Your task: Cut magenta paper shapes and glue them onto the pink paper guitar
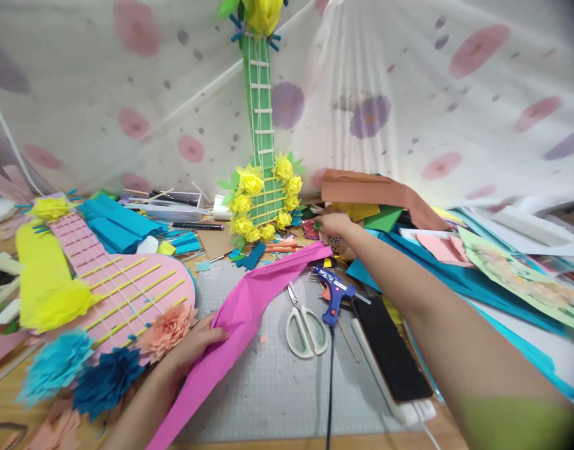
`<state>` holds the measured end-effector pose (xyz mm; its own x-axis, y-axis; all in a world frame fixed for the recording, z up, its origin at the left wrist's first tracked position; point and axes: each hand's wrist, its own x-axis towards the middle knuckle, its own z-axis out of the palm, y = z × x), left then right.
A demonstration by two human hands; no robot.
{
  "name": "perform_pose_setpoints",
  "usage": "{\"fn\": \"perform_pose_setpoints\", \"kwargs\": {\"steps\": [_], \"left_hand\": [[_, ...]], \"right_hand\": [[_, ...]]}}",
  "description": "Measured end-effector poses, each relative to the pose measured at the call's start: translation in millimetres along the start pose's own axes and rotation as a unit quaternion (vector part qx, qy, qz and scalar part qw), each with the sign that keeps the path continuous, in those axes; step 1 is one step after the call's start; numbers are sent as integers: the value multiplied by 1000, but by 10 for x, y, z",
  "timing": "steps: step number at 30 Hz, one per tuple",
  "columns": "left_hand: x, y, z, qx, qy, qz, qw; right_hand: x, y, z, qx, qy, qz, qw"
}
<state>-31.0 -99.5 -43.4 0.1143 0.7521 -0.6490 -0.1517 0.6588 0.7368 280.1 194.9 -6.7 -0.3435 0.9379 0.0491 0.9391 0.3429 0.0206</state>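
My left hand [195,347] is pinching pink paper [249,297], likely light, soft, tearable, best held mid-edge; my right hand [337,225] is sitting far beyond the glue gun [334,292], grip unclear.

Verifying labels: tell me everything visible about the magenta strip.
The magenta strip looks like thin, creased paper, long, plain-coloured, narrowing toward its far end. It slants over the grey cutting mat; its near end runs out of frame. The left hand grips its left edge, thumb on top. Right-hand contact is unclear.
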Motion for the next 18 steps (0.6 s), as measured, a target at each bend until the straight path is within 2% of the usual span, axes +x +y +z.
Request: {"fn": "perform_pose_setpoints", "kwargs": {"steps": [2,3,5,8,10,12,13,15,18], "left_hand": [[24,-21,-9,-2,11,-1,1000],[36,-29,-9,-1,14,0,1000],[51,-33,4,2,10,5,1000],[35,7,54,29,-4,15,999],[-30,79,90,91,21,66,993],[-152,195,108,189,72,155,967],[-231,269,104,238,82,181,951],[-402,447,66,291,88,200,931],[-570,762,-59,318,79,243,913]], "right_hand": [[56,-254,-87,19,31,18,999],[87,-410,-149,71,75,27,994],[128,-784,-296,124,134,-6,983],[118,-1446,-501,31,264,-148,953],[105,-1855,-577,-37,286,-248,925],[135,-2137,-587,-79,273,-341,896],[169,-2212,-572,-101,255,-370,887],[259,-2235,-520,-142,210,-380,890],[373,-2059,-446,-179,185,-360,897]]}}
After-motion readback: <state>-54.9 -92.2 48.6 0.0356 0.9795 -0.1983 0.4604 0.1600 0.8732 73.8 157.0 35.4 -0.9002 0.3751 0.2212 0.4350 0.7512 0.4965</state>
